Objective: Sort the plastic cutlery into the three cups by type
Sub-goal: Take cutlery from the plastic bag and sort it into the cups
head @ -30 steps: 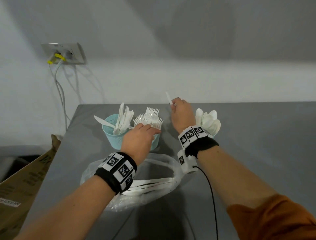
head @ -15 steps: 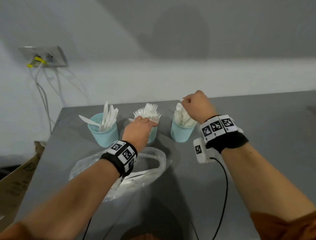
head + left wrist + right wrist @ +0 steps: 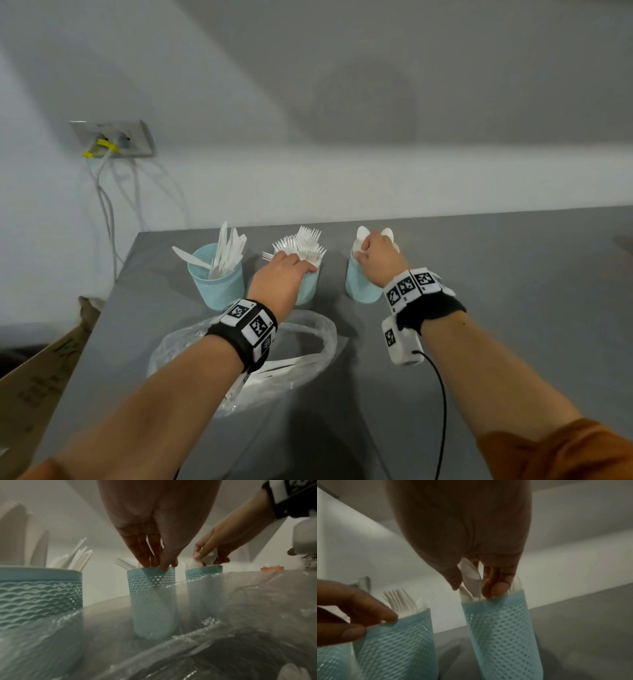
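Mostly sorted: knives (image 3: 224, 251), forks (image 3: 301, 245), spoons (image 3: 362, 234) fill three cups. Right hand (image 3: 378, 262) pinches a spoon into the right cup (image 3: 361, 291); left hand (image 3: 281, 277) grips the fork cup's (image 3: 152, 599) rim. Few pieces left in the bag (image 3: 308, 356) on the surface (image 3: 513, 308).

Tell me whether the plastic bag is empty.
Not empty. White cutlery pieces show through the clear plastic bag lying on the table; their type is unclear.

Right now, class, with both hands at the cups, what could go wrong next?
1. The right hand pinches a spoon over the crowded spoon cup; pushing it in could tip that cup.
2. The left hand grips the fork cup rim beside the plastic bag; pulling away may drag either.
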The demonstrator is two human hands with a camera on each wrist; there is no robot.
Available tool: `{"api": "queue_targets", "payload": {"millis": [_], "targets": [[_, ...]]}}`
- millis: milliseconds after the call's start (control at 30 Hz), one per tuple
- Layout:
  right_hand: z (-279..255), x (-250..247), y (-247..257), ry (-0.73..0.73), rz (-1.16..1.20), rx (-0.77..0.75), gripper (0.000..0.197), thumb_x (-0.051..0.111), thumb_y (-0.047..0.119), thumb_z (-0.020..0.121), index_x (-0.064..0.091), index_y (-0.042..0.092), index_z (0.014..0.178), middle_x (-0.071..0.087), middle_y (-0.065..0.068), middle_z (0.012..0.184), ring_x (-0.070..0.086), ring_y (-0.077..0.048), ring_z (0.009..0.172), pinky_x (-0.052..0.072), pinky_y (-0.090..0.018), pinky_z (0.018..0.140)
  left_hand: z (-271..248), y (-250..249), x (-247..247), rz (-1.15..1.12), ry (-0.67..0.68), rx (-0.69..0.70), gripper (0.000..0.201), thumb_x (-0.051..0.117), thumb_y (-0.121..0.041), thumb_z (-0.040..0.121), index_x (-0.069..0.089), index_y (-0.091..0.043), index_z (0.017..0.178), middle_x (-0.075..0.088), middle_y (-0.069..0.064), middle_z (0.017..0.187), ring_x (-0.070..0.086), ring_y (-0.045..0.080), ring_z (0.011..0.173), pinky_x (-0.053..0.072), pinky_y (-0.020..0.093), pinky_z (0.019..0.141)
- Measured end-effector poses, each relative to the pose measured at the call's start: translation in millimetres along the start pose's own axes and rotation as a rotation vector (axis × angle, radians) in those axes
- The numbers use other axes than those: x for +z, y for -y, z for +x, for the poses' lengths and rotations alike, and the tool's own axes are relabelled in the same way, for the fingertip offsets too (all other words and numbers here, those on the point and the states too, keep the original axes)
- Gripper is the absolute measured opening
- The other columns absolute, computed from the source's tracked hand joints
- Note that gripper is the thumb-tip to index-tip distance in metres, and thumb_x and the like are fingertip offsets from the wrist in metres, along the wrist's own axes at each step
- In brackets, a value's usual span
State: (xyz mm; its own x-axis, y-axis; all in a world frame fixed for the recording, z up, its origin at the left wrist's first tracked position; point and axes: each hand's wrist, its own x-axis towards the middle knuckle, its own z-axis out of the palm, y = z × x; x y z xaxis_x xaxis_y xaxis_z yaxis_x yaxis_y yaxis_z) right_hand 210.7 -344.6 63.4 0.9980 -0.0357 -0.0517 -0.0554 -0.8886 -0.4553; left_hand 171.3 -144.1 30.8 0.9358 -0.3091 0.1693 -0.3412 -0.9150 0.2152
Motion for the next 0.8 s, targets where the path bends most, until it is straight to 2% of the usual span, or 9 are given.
{"api": "queue_targets", "payload": {"millis": [100,200,267,333,467,567,667,733,800], "targets": [[-3,11,-8,-0.172,0.182,-0.068,0.017,0.053,0.02,0.091,0.053,0.01,0.104,0.048,-0.013,0.114,0.054,-0.031,0.098,0.046,-0.04,0.088,1,3,0,-0.017,-0.009,-0.003,0.05,0.049,0.003,0.087,0.055,-0.028,0.126,0.057,-0.003,0.119,0.044,0.019,0.117,0.046,0.032,0.088],[-12,15,-19,-0.284,0.164,-0.12,0.012,0.053,0.018,0.092,0.06,0.009,0.094,0.056,-0.009,0.105,0.056,-0.027,0.09,0.045,-0.034,0.078,2,8,2,-0.032,-0.028,-0.013,0.046,0.05,0.0,0.087,0.057,-0.029,0.123,0.058,-0.004,0.117,0.044,0.019,0.115,0.048,0.034,0.086],[-18,21,-28,-0.31,0.068,-0.104,0.02,0.051,0.025,0.095,0.065,0.011,0.096,0.062,-0.007,0.101,0.057,-0.025,0.089,0.043,-0.031,0.072,2,10,5,-0.044,-0.046,-0.025,0.045,0.053,-0.001,0.086,0.058,-0.03,0.121,0.059,-0.005,0.115,0.045,0.018,0.113,0.049,0.034,0.085],[-22,29,-34,-0.306,0.03,-0.101,0.025,0.049,0.03,0.096,0.067,0.014,0.098,0.065,-0.006,0.098,0.055,-0.023,0.093,0.043,-0.031,0.072,2,12,8,-0.043,-0.071,-0.026,0.046,0.056,-0.001,0.084,0.059,-0.03,0.12,0.06,-0.006,0.114,0.046,0.018,0.111,0.049,0.033,0.084],[-16,41,-38,-0.246,0.057,-0.145,0.021,0.061,0.018,0.088,0.062,0.01,0.108,0.066,-0.007,0.105,0.048,-0.026,0.108,0.042,-0.031,0.085,3,16,10,-0.03,-0.12,-0.019,0.047,0.061,0.001,0.081,0.061,-0.03,0.117,0.062,-0.006,0.11,0.049,0.019,0.107,0.05,0.032,0.079],[-8,40,-29,-0.229,0.079,-0.152,0.024,0.059,0.013,0.09,0.062,0.008,0.113,0.065,-0.011,0.109,0.048,-0.027,0.111,0.041,-0.032,0.091,4,18,11,-0.034,-0.136,-0.017,0.048,0.062,0.004,0.079,0.063,-0.027,0.115,0.063,-0.004,0.107,0.05,0.021,0.105,0.051,0.034,0.076],[-4,40,-20,-0.222,0.079,-0.139,0.026,0.056,0.011,0.09,0.062,0.006,0.115,0.062,-0.014,0.111,0.05,-0.03,0.112,0.044,-0.036,0.092,5,20,10,-0.036,-0.124,0.03,0.048,0.063,0.007,0.076,0.065,-0.021,0.114,0.064,0.001,0.106,0.051,0.024,0.104,0.054,0.039,0.077],[-8,41,-15,-0.261,0.075,-0.129,0.036,0.058,0.009,0.085,0.057,0.006,0.121,0.056,-0.015,0.119,0.05,-0.032,0.112,0.048,-0.04,0.09,-1,20,6,-0.051,-0.145,0.105,0.043,0.068,0.004,0.075,0.067,-0.015,0.113,0.064,0.003,0.108,0.053,0.025,0.105,0.056,0.04,0.077],[-18,43,-8,-0.356,0.117,-0.119,0.049,0.062,0.006,0.079,0.05,0.007,0.127,0.049,-0.016,0.125,0.05,-0.032,0.111,0.049,-0.04,0.087,-14,20,-1,-0.075,-0.167,0.146,0.038,0.067,-0.003,0.08,0.066,-0.015,0.116,0.062,0.002,0.114,0.05,0.021,0.111,0.053,0.034,0.084]]}}
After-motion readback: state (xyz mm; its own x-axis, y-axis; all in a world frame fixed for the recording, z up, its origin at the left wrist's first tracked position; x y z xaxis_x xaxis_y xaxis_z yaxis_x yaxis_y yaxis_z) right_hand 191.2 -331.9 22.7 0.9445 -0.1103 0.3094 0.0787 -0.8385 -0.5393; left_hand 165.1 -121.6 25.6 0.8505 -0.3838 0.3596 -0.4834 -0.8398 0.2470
